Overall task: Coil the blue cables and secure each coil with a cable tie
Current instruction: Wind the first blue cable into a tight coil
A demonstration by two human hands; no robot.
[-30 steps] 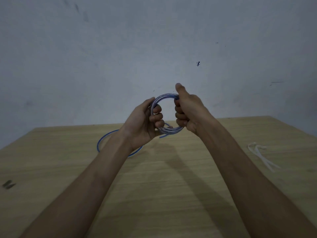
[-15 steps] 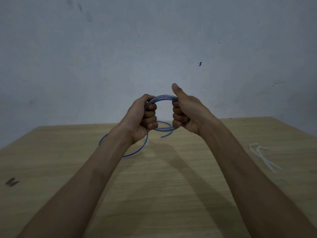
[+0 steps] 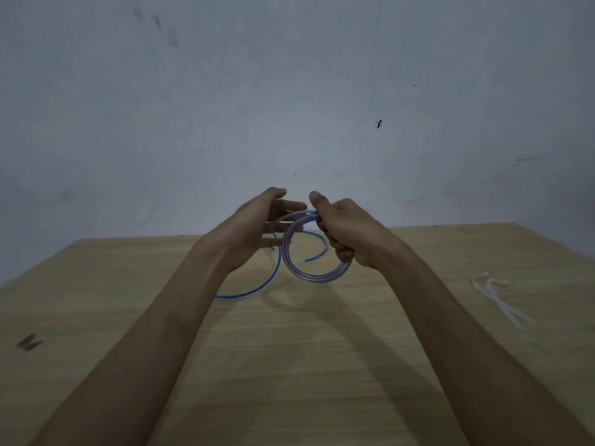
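Above the wooden bench (image 3: 289, 365), my right hand (image 3: 351, 239) clamps the coil (image 3: 314, 252); left hand (image 3: 257, 226) fingers are spread, so I guide the loose cable (image 3: 257, 289) in evenly.

Wooden table (image 3: 322, 365) bears blue cable (image 3: 257, 289), white ties (image 3: 499, 297).

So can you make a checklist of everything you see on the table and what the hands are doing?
Surface: wooden table, bare in the middle.
Job's things: coil held up above the table; white ties lying at the right.
Clutter: small dark thing at the left edge, too blurred to name.
Hands: right hand closed on the coil's right side; left hand open, fingers spread beside the coil.
Cables: loose blue cable curving on the table under the left hand.
Surroundings: plain grey wall with a few dark marks.
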